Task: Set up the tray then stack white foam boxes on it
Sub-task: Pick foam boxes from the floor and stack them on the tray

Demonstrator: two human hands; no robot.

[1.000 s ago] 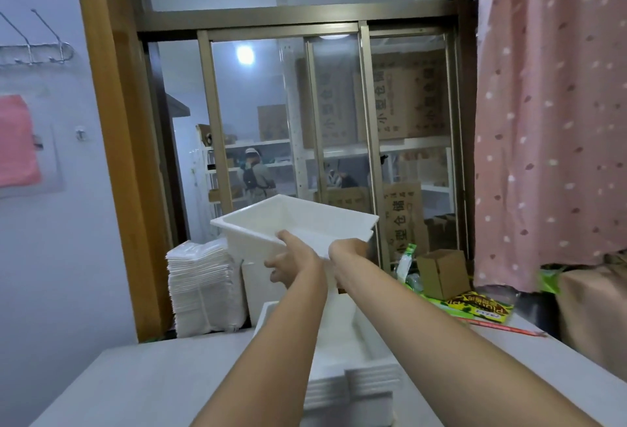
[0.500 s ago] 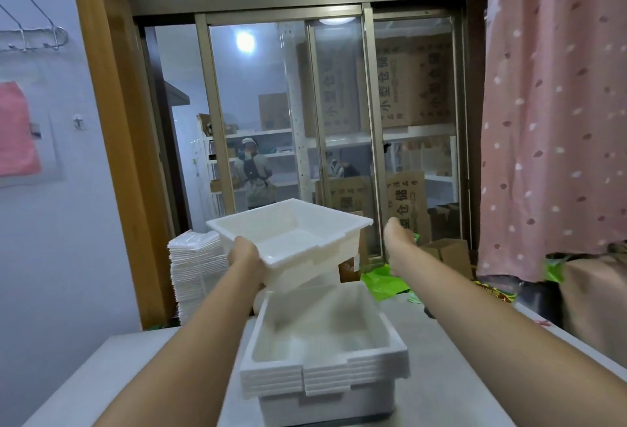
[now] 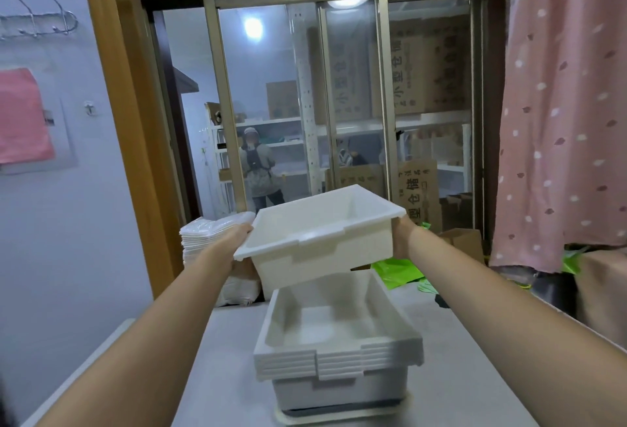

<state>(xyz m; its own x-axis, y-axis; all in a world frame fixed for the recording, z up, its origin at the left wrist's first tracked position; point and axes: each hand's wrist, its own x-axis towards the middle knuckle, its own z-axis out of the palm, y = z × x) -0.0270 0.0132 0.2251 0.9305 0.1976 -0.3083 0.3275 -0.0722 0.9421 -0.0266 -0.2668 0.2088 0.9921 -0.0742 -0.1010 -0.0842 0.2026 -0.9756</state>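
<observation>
Nested stack of white foam boxes (image 3: 336,338) near, on grey table (image 3: 475,358). Above it, single white foam box (image 3: 322,236) held tilted in air: left hand (image 3: 239,240) grips left end, right hand (image 3: 400,236) grips right end. Stacked white lids (image 3: 210,240) far left.

White foam box (image 3: 325,240) held in the air, open side up, tilted, lower at the near left corner — just above a nested stack of white foam boxes (image 3: 336,342). The stack sits on a tray (image 3: 342,418) — only its pale near edge shows.
</observation>
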